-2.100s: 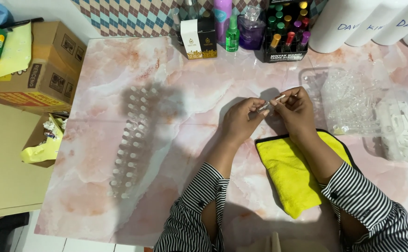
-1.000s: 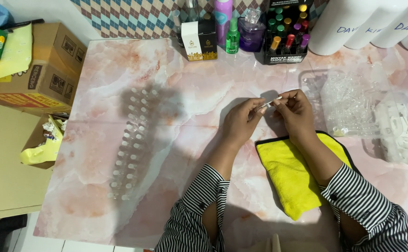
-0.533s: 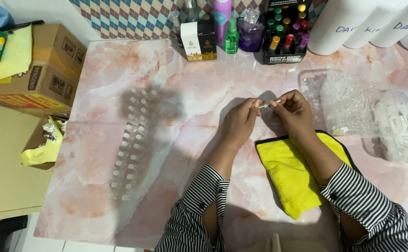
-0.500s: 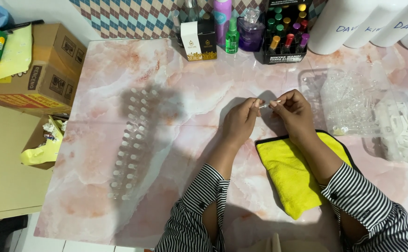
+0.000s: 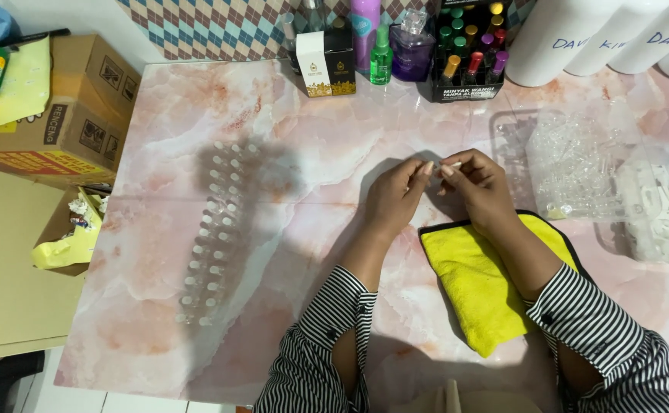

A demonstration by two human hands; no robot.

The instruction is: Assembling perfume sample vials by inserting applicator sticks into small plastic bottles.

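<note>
Vial [image 5: 443, 165] lower, between both hands [image 5: 434, 191]

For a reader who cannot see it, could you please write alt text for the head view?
Both hands, left hand and right hand, pinch a tiny clear vial over a pink marble table. A yellow cloth lies under the right forearm, with rows of small vials to the left.

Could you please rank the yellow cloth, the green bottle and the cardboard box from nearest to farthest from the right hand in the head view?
From the right hand:
1. Yellow cloth, just below it.
2. Green bottle, at the table's back edge.
3. Cardboard box, far left, off the table.
</note>
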